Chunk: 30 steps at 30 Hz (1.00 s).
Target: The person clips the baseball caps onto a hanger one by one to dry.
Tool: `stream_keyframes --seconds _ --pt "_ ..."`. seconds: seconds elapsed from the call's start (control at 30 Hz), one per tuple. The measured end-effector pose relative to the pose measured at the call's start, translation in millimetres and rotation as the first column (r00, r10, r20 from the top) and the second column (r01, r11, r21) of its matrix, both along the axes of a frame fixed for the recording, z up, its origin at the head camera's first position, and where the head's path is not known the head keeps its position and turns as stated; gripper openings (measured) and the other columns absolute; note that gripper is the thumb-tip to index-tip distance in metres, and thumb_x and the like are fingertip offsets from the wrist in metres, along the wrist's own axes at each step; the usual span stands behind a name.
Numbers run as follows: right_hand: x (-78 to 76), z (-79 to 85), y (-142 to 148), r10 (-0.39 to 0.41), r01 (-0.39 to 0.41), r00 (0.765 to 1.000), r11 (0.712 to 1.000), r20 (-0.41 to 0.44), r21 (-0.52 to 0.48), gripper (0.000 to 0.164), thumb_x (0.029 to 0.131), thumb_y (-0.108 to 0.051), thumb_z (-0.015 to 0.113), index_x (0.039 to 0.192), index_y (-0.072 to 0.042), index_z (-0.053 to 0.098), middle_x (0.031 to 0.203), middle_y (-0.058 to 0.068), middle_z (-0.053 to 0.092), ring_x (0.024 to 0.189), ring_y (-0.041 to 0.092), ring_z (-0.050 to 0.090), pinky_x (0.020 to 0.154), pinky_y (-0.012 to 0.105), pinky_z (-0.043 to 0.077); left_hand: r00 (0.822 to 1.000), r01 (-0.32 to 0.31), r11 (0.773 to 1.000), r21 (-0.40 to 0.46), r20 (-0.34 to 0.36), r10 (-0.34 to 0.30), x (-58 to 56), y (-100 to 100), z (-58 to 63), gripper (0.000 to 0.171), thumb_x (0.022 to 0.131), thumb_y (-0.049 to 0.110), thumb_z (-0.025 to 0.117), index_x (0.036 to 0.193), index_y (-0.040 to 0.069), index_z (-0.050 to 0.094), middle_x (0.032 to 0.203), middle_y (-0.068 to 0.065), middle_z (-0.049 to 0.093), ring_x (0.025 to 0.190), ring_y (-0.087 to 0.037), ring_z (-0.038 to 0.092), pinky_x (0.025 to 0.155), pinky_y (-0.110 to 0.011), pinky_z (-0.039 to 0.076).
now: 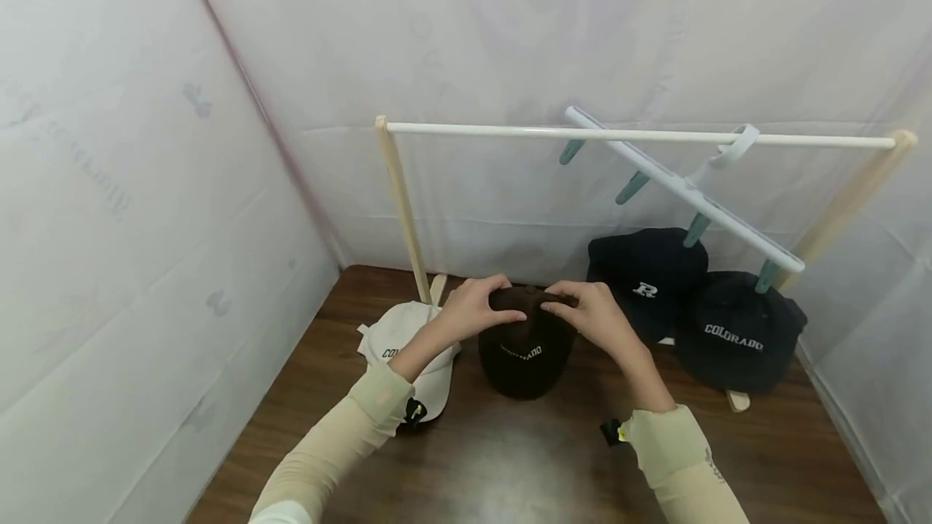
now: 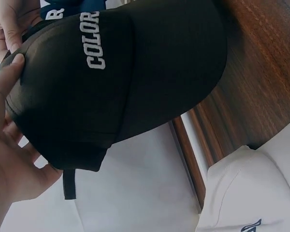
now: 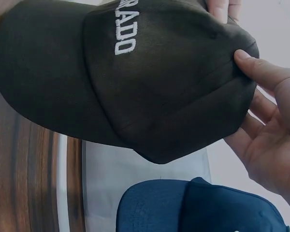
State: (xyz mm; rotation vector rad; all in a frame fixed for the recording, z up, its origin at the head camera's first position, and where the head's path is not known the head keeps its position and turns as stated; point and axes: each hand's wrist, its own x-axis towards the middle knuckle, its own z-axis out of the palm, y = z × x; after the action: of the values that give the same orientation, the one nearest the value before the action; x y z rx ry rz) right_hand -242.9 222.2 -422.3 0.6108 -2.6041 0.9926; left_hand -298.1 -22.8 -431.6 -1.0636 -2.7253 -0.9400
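Both hands hold a dark brown baseball cap [image 1: 526,370] with white COLORADO lettering, its brim pointing down toward the wearer. My left hand [image 1: 473,310] grips the left side of the crown, and my right hand [image 1: 591,315] grips the right side. In the left wrist view, the left thumb lies on the outside of the cap [image 2: 67,96] and a strap hangs from its back edge. The right wrist view shows the right thumb pressing the crown of the cap [image 3: 183,87], with the other fingers behind it, partly hidden.
A white cap [image 1: 437,395] lies left. On the right are a dark cap with an R [image 1: 644,253] and a dark COLORADO cap [image 1: 735,366]. Above, a white rod [image 1: 495,131] on wooden posts carries a pale hanger [image 1: 658,174] with several teal clips [image 1: 632,188].
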Motion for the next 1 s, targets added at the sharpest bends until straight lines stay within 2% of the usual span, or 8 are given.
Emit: stream_keyframes --seconds 0.1,0.33,0.53,0.7,0.8,0.9,1.0 --pt "-0.8 3.7 1 0.013 -0.013 1.0 1.0 0.019 0.013 0.011 0.092 -0.018 0.077 0.103 -0.017 0.078 0.096 -0.001 0.076 0.063 0.008 0.055 0.059 0.027 0.048 1.0 -0.004 1.0 0.016 -0.023 0.005 0.1 1 5.5 0.038 0.087 0.047 0.08 0.11 0.02 0.067 0.105 0.0 0.074 0.075 -0.014 0.063 0.065 -0.032 0.049" --pt "2.2 11.2 7 0.05 -0.056 0.996 0.996 0.08 0.073 0.016 0.095 -0.022 0.074 0.11 -0.015 0.076 0.097 -0.001 0.075 0.065 0.008 0.055 0.063 0.03 0.049 0.999 -0.015 1.0 0.025 -0.037 0.016 0.1 2 12.1 0.032 0.086 0.041 0.082 0.105 0.02 0.068 0.08 0.006 0.067 0.06 -0.011 0.052 0.058 -0.027 0.041" --pt "7.8 13.0 11 0.049 -0.055 0.995 0.996 0.087 0.068 0.021 0.095 -0.021 0.074 0.113 -0.012 0.075 0.101 0.003 0.075 0.062 0.009 0.056 0.063 0.031 0.049 0.999 -0.004 0.999 0.038 -0.049 0.006 2.6 4 15.7 0.03 0.087 0.038 0.082 0.105 0.018 0.069 0.08 0.006 0.068 0.059 -0.01 0.053 0.057 -0.026 0.043" --pt "10.6 11.0 10 -0.009 0.008 1.0 0.998 0.013 0.064 0.017 0.095 -0.02 0.074 0.11 -0.014 0.076 0.1 0.001 0.076 0.072 0.01 0.061 0.066 0.032 0.051 1.0 -0.013 0.998 0.069 -0.011 0.014 5.6 8 16.1 0.027 0.086 0.039 0.082 0.097 0.02 0.066 0.072 0.008 0.064 0.06 -0.009 0.055 0.057 -0.026 0.045" --pt "12.1 10.7 9 -0.062 0.065 0.997 0.997 -0.054 0.052 0.015 0.094 -0.018 0.075 0.108 -0.012 0.076 0.101 0.004 0.076 0.08 0.016 0.068 0.07 0.037 0.055 1.0 -0.018 0.996 0.091 0.019 0.016 7.1 13 16.9 0.028 0.087 0.039 0.082 0.097 0.02 0.066 0.069 0.008 0.062 0.058 -0.009 0.055 0.056 -0.025 0.044" --pt "12.6 12.2 7 -0.122 0.126 0.983 0.992 -0.139 0.024 0.015 0.092 -0.016 0.077 0.107 -0.011 0.076 0.102 0.006 0.076 0.085 0.023 0.071 0.072 0.042 0.057 0.999 -0.029 0.992 0.119 0.02 0.027 7.8 18 20.1 0.028 0.087 0.041 0.082 0.097 0.02 0.066 0.069 0.006 0.062 0.058 -0.01 0.055 0.056 -0.026 0.044" --pt "13.1 13.7 5 -0.168 0.175 0.959 0.984 -0.229 0.01 0.016 0.091 -0.014 0.078 0.106 -0.009 0.076 0.101 0.009 0.075 0.084 0.027 0.071 0.071 0.045 0.058 0.999 -0.043 0.988 0.148 0.01 0.042 8.3 22 23.9 0.028 0.086 0.04 0.082 0.095 0.02 0.065 0.071 0.006 0.062 0.058 -0.01 0.055 0.055 -0.026 0.043"
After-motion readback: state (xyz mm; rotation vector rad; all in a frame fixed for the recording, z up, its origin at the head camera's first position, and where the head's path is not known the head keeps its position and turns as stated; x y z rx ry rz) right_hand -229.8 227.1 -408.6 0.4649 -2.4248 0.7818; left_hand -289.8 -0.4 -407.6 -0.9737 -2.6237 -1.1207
